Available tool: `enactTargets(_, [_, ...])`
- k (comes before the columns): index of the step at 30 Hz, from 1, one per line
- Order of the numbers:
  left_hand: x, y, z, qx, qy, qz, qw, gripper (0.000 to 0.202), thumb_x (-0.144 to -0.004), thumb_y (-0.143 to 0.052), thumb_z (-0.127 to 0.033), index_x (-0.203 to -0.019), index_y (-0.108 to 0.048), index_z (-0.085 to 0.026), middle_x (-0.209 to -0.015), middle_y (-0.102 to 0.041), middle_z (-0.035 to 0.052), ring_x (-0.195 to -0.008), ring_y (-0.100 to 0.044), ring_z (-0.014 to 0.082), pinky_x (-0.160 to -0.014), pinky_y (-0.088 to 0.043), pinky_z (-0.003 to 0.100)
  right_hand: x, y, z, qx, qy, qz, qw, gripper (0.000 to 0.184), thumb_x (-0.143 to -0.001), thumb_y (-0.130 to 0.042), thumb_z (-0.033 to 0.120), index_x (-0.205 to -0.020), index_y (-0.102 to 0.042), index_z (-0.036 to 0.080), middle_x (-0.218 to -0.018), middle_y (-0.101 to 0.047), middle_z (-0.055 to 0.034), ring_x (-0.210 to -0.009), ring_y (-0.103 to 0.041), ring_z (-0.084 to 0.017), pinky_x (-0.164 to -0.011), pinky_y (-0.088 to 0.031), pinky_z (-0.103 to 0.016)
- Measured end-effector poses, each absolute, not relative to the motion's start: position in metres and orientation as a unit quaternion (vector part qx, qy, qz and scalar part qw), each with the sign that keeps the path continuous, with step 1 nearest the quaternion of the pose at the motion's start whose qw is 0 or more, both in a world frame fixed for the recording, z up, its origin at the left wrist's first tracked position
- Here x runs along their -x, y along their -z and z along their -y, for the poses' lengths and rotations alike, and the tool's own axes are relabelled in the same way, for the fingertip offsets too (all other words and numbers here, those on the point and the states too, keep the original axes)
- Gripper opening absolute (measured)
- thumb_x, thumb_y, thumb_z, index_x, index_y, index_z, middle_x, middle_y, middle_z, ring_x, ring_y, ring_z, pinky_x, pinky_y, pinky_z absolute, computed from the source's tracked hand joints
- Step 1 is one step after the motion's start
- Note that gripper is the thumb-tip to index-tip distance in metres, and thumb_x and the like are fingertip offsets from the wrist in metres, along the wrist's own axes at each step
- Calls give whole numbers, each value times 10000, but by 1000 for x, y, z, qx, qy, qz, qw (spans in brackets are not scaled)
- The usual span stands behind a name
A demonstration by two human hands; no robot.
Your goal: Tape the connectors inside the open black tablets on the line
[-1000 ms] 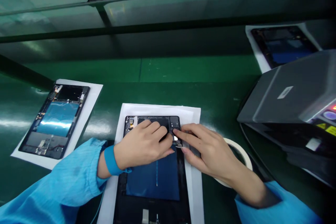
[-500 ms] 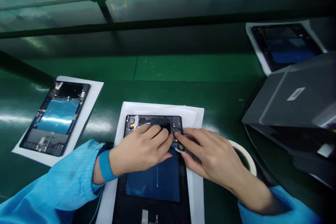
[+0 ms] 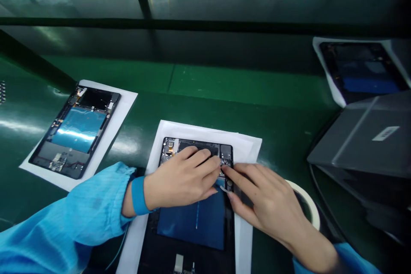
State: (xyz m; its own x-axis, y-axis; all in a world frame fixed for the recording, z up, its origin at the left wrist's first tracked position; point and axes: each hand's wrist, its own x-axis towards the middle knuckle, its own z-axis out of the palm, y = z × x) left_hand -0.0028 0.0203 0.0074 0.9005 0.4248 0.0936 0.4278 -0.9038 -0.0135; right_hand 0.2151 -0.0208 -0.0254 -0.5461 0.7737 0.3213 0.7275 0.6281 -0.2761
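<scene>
An opened tablet (image 3: 189, 257) with a blue film-covered battery (image 3: 189, 222) lies on white paper (image 3: 257, 147) in front of me. My left hand (image 3: 184, 180), in a blue wristband (image 3: 138, 195), rests over its upper part with bent fingers close together. Whatever lies beneath those fingertips is hidden. At the tablet's upper right edge is my right hand (image 3: 269, 192), its index fingertip pressing by thin dark wires and nearly meeting my left index finger. The right thumb stays apart from that finger, beside a small white strip (image 3: 224, 189); I cannot tell whether they touch.
Another opened tablet (image 3: 80, 128) lies on paper at left. A third tablet (image 3: 362, 68) is at the far right, behind a grey box-like machine (image 3: 362, 137). A roll of tape (image 3: 313, 209) sits beside my right wrist. A green mat (image 3: 199, 85) covers the bench.
The view has shifted, so the bench things appear further right. Both hands stay at the same part of the tablet. The small white strip has moved slightly left relative to the tablet.
</scene>
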Motion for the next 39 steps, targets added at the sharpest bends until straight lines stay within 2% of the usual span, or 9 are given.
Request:
enactTargets(5, [3,-6,-21,975,54,217,15,369,-922,-489,-384,-1123,-600,-95,-1117,-599,104,-1019,-521,249,-840,-417,388,-217,31,20,414,-64,878,233,302,-875,-499,239,-1127,-599,107,-947,-647,-95,-837,-577,-186,-707,-483,-323])
enactTargets(11, [4,-2,-20,975,45,218,-6,360,-931,-467,-374,-1118,-598,-96,-1098,-591,94,-1007,-521,252,-818,-414,396,-219,31,20,412,-91,875,236,284,-868,-520,226,-1129,-583,134,-959,-643,-89,-839,-586,-173,-707,-494,-313])
enactTargets(20, [5,0,-20,974,51,218,-25,320,-930,-470,-346,-1074,-608,-96,-1040,-593,97,-940,-526,244,-767,-405,392,-216,28,26,440,-96,865,221,299,-869,-512,297,-1117,-583,145,-977,-655,-101,-866,-615,-196,-728,-522,-339])
enactTargets(23, [5,2,-19,973,66,221,-23,299,-924,-475,-332,-1050,-615,-100,-1021,-594,92,-922,-529,243,-753,-399,387,-213,24,26,447,-60,862,230,265,-877,-518,266,-1100,-586,139,-969,-672,-90,-856,-633,-173,-725,-522,-293])
enactTargets(27, [6,3,-19,972,72,220,-29,286,-925,-468,-321,-1023,-619,-99,-996,-593,88,-910,-532,243,-741,-397,384,-203,19,20,497,36,840,216,214,-867,-554,216,-1061,-601,138,-907,-693,-51,-743,-649,-125,-626,-486,-220])
enactTargets(33, [5,5,-20,972,79,220,-30,271,-924,-469,-297,-1009,-622,-90,-977,-598,100,-915,-537,249,-722,-403,390,-191,17,17,506,91,838,184,131,-882,-521,177,-955,-621,136,-849,-703,-35,-674,-646,-106,-588,-444,-214])
enactTargets(39, [4,5,-21,972,81,217,-41,242,-916,-486,-284,-979,-634,-102,-982,-599,91,-903,-546,249,-705,-409,394,-187,16,21,521,132,828,157,131,-852,-568,179,-958,-638,146,-835,-701,-16,-621,-622,-79,-558,-401,-210])
